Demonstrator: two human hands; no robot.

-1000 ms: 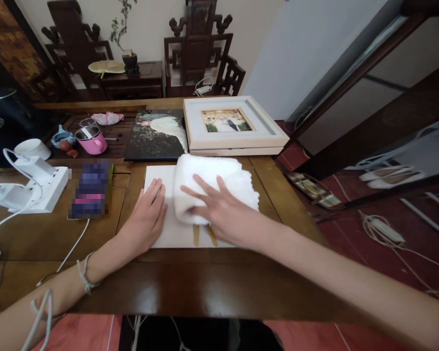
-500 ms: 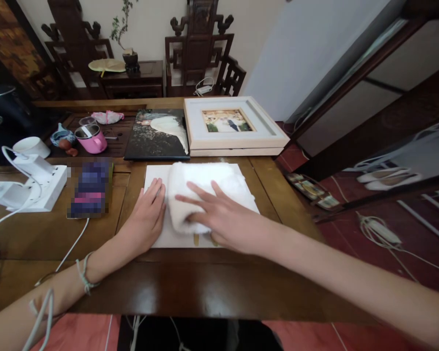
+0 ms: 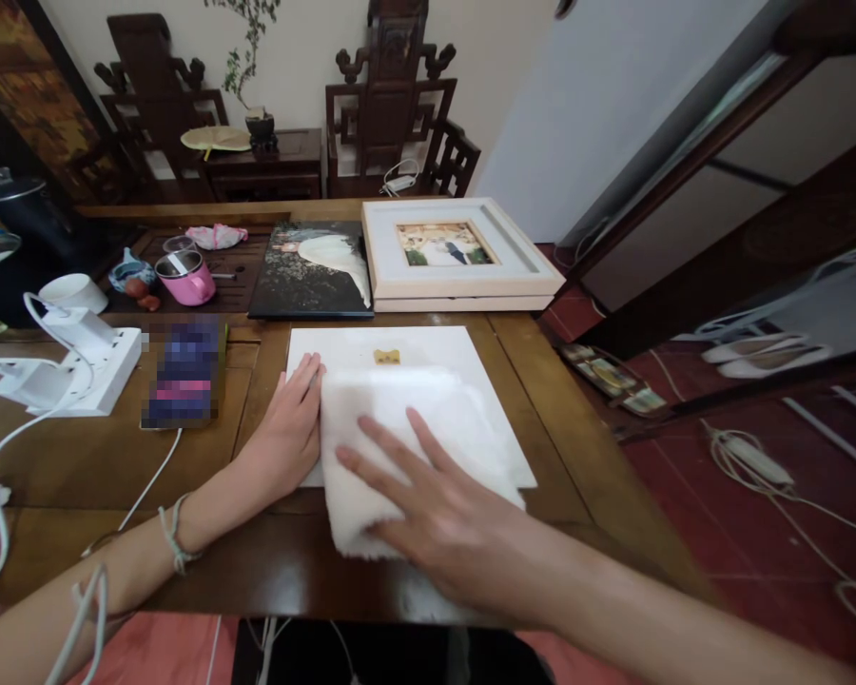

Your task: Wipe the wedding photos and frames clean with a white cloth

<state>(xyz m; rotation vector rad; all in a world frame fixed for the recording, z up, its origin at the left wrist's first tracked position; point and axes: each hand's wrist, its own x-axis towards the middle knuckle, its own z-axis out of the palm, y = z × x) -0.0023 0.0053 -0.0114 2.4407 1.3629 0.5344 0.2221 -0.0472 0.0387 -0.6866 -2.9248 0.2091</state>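
A white flat board (image 3: pixel 428 347), the back of a frame with a small gold hanger (image 3: pixel 386 357) near its far edge, lies on the wooden table (image 3: pixel 100 457). My right hand (image 3: pixel 435 504) lies flat with fingers spread on a folded white towel (image 3: pixel 399 428), which covers the board's near half and hangs over the near edge. My left hand (image 3: pixel 289 433) rests flat on the board's left edge, fingers together, touching the towel's side.
Behind the board lie a dark photo print (image 3: pixel 314 269) and a pale framed picture (image 3: pixel 453 252). A pink cup (image 3: pixel 184 276), a white bowl (image 3: pixel 75 292), a white power strip (image 3: pixel 86 362) with cables and a blurred phone (image 3: pixel 184 371) sit at left. Carved chairs (image 3: pixel 392 114) stand behind.
My right hand has dragged the towel toward me across the board, uncovering its far part and the gold hanger. My left hand has stayed in place.
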